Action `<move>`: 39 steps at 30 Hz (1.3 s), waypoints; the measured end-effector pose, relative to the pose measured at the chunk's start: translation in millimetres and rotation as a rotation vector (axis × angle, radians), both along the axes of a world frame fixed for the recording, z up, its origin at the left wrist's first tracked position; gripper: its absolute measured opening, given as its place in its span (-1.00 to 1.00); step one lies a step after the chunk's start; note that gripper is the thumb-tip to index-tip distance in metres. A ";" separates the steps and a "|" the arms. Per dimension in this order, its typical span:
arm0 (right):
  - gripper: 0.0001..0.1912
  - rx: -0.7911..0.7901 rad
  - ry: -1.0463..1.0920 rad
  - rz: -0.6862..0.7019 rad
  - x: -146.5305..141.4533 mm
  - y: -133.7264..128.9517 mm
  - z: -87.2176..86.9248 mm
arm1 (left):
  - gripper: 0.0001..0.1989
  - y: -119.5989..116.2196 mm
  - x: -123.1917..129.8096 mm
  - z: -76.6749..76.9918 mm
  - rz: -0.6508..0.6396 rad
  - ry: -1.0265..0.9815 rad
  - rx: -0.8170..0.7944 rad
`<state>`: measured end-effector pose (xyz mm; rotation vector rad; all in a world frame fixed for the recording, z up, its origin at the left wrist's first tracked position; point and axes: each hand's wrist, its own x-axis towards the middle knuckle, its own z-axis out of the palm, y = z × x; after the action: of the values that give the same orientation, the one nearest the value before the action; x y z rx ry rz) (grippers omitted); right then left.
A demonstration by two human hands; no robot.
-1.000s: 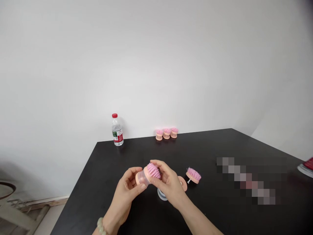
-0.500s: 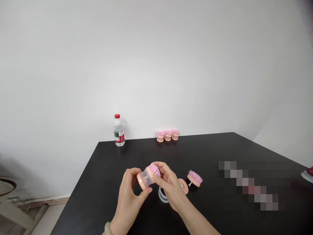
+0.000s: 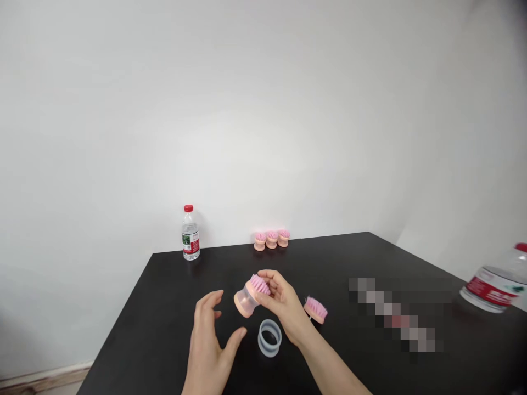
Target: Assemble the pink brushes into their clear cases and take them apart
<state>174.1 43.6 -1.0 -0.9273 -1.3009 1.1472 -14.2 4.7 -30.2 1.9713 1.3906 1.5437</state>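
Observation:
My right hand (image 3: pixel 284 304) grips a small round scrubbing brush (image 3: pixel 247 299) by its pink bristle end. The brush is tilted, with its clear middle and peach base pointing down and left. Just left of it, my left hand (image 3: pixel 212 332) is open, thumb and fingers apart and not touching the brush. Below the brush, a translucent bluish ring (image 3: pixel 269 338) lies on the black table (image 3: pixel 156 340). Beyond my right wrist is a loose brush head (image 3: pixel 315 310) with pink bristles and a short stem, partly hidden by the wrist.
Three finished-looking pink brushes (image 3: pixel 272 240) stand in a row by the wall. A water bottle (image 3: pixel 190 233) with a red cap is at the back left. Another bottle (image 3: pixel 494 282) is at the right edge. A pixelated strip (image 3: pixel 393 315) covers something on the right.
My left hand has let go of the brush's base and moved down and left, fingers spread. The view has turned right, bringing the second bottle in. The peach disc is now hidden.

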 end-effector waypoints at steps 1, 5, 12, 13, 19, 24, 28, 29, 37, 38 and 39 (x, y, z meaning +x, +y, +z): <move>-0.58 0.032 -0.115 -0.032 2.8 6.3 3.0 | -0.53 1.7 -1.0 -1.6 0.019 -0.012 -0.020; -0.61 0.214 -0.803 -0.180 9.6 47.3 18.3 | -0.54 4.6 -3.4 -4.4 0.023 -0.077 -0.099; -0.61 0.234 -1.162 -0.206 8.8 149.0 30.0 | -0.58 1.9 8.3 -5.4 0.069 -0.212 -0.091; -0.64 0.230 -1.206 -0.214 7.9 160.2 29.6 | -0.58 3.2 9.4 -7.5 0.069 -0.224 -0.081; -0.67 0.244 -1.419 -0.237 -1.4 204.1 22.0 | -0.60 13.4 9.0 -21.4 0.062 -0.254 -0.052; -0.66 0.265 -1.483 -0.276 -3.1 222.5 13.6 | -0.58 11.3 12.5 -21.1 0.076 -0.262 -0.058; -0.67 0.274 -1.481 -0.337 -3.4 227.7 7.2 | -0.56 9.7 14.7 -23.3 0.061 -0.268 -0.066; -0.67 0.277 -1.475 -0.350 -4.1 227.7 6.0 | -0.56 9.8 14.7 -24.4 0.056 -0.268 -0.065; -0.60 0.310 -1.351 -0.365 -5.1 214.5 16.0 | -0.58 11.0 12.3 -24.8 0.043 -0.241 -0.073; -0.60 0.312 -1.330 -0.360 -2.9 209.8 19.8 | -0.58 10.3 11.6 -23.1 0.039 -0.236 -0.082; -0.61 0.314 -1.311 -0.348 0.0 203.4 23.7 | -0.59 9.4 10.7 -21.1 0.034 -0.231 -0.091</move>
<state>174.1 246.9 22.7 -1.6593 -2.1059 -0.0901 -3.5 14.1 -51.4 1.6648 1.3782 1.6327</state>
